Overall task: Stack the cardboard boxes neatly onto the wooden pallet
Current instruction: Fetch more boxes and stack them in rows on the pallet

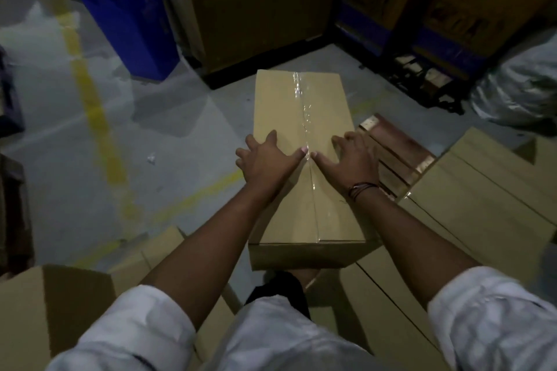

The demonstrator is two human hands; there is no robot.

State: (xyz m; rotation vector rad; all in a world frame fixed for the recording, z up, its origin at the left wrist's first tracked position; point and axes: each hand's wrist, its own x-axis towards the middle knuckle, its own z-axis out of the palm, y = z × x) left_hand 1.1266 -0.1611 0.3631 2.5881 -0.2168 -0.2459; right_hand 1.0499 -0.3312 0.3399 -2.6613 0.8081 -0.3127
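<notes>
Now pressing left hand (265, 159) and right hand (352, 159) flat, fingers spread, onto the taped cardboard box (301, 105) just left of the wooden pallet (401, 144), possibly overhanging it. Next: shove toward pallet, flush.

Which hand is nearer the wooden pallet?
Right. The right hand rests on the box edge beside the pallet; the left hand rests left of the tape, farther away.

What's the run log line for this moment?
left hand flat on taped box | right hand flat on same box | pallet at box's right
</notes>
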